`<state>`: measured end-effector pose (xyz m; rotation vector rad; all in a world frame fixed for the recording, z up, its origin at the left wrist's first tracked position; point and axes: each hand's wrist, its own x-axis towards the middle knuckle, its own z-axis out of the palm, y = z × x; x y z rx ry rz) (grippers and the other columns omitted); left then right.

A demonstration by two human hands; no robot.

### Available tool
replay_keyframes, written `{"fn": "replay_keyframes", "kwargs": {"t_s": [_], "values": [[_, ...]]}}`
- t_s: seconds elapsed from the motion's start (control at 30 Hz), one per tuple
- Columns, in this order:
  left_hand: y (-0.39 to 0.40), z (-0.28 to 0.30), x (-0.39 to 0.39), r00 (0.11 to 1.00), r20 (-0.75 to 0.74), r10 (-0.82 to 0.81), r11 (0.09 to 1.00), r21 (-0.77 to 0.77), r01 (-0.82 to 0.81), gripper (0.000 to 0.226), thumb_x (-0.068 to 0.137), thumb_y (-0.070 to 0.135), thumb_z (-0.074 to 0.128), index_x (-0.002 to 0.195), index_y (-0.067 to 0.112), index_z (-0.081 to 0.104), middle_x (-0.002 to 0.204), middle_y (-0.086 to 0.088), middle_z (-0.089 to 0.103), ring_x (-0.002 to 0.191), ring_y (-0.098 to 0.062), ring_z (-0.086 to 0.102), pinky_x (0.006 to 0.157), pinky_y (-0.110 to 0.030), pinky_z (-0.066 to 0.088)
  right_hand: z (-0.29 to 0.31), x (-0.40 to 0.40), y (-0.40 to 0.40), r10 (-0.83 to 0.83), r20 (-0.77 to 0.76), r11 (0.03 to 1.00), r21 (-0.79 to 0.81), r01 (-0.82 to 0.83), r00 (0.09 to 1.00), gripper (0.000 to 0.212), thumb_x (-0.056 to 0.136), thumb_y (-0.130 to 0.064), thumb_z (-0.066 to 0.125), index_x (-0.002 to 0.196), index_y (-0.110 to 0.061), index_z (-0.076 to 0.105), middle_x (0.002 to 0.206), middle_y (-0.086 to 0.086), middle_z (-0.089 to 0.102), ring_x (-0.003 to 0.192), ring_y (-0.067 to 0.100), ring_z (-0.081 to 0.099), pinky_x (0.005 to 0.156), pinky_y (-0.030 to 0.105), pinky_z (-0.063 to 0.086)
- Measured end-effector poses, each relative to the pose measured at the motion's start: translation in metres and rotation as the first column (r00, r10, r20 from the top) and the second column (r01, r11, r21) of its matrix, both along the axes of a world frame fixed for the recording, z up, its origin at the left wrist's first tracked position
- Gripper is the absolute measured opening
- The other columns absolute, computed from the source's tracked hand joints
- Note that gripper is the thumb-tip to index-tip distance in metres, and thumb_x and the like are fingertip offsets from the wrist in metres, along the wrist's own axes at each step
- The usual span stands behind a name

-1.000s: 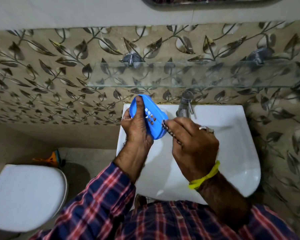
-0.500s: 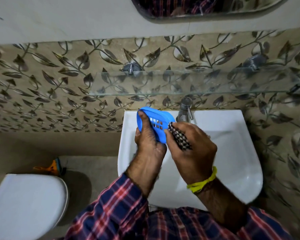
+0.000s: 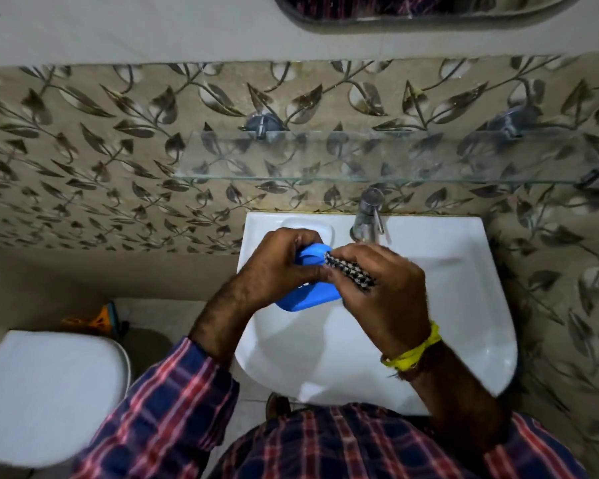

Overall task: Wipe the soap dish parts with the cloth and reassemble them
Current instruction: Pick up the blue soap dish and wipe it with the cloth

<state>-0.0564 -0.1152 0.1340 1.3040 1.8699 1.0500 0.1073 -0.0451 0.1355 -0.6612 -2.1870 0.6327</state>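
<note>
Because the left hand [image 3: 274, 271] curls its grip around the blue soap dish [image 3: 312, 295] while the right hand [image 3: 381, 285] pinches the checked cloth [image 3: 350, 271] against its upper edge, both held in the air over the white sink [image 3: 464, 305], a hard rub could twist the smooth plastic out of the fingers. It would then likely drop into the basin, or the stacked parts could come apart, though whether both parts are there I cannot tell.
</note>
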Motion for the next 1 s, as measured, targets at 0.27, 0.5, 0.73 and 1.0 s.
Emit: {"fn": "replay_keyframes", "kwargs": {"t_s": [0.27, 0.5, 0.73, 1.0], "values": [[-0.014, -0.002, 0.000, 0.925, 0.379, -0.009, 0.986, 0.158, -0.055, 0.017, 0.077, -0.002, 0.079, 0.080, 0.003, 0.064, 0.072, -0.008, 0.062, 0.064, -0.012, 0.059, 0.061, -0.025, 0.051, 0.004, 0.025, 0.027, 0.320, 0.020, 0.941, 0.108, -0.321, 0.947, 0.021, 0.090, -0.004, 0.063, 0.106, -0.010, 0.074, 0.107, 0.006, 0.068, 0.092, 0.026, 0.069, 0.069, 0.044, 0.055], [-0.009, -0.010, 0.006, 0.867, 0.499, 0.018, 0.972, 0.193, -0.132, 0.016, 0.078, -0.001, 0.074, 0.080, 0.009, 0.062, 0.066, 0.001, 0.066, 0.057, -0.012, 0.061, 0.058, -0.025, 0.054, 0.018, 0.002, 0.033, 0.304, 0.069, 0.935, 0.172, -0.311, 0.950, 0.023, 0.088, -0.006, 0.056, 0.100, -0.014, 0.075, 0.102, 0.003, 0.071, 0.086, 0.029, 0.069, 0.064, 0.043, 0.054], [0.005, -0.014, 0.021, 0.713, 0.700, 0.036, 0.919, 0.256, -0.299, 0.019, 0.075, 0.005, 0.077, 0.078, 0.022, 0.069, 0.073, 0.001, 0.069, 0.065, -0.012, 0.065, 0.063, -0.025, 0.055, 0.026, -0.009, 0.034, 0.236, -0.084, 0.969, 0.101, -0.227, 0.968, 0.022, 0.089, -0.010, 0.056, 0.099, -0.007, 0.075, 0.100, 0.008, 0.069, 0.086, 0.027, 0.068, 0.066, 0.044, 0.054], [0.007, -0.016, 0.019, 0.597, 0.801, 0.042, 0.870, 0.264, -0.417, 0.029, 0.070, 0.022, 0.077, 0.091, 0.007, 0.062, 0.074, 0.002, 0.073, 0.066, -0.010, 0.068, 0.064, -0.024, 0.055, 0.014, -0.001, 0.031, 0.205, -0.160, 0.973, 0.139, -0.184, 0.966, 0.027, 0.083, 0.004, 0.057, 0.101, -0.006, 0.075, 0.095, 0.008, 0.070, 0.084, 0.027, 0.069, 0.065, 0.043, 0.055]]}}
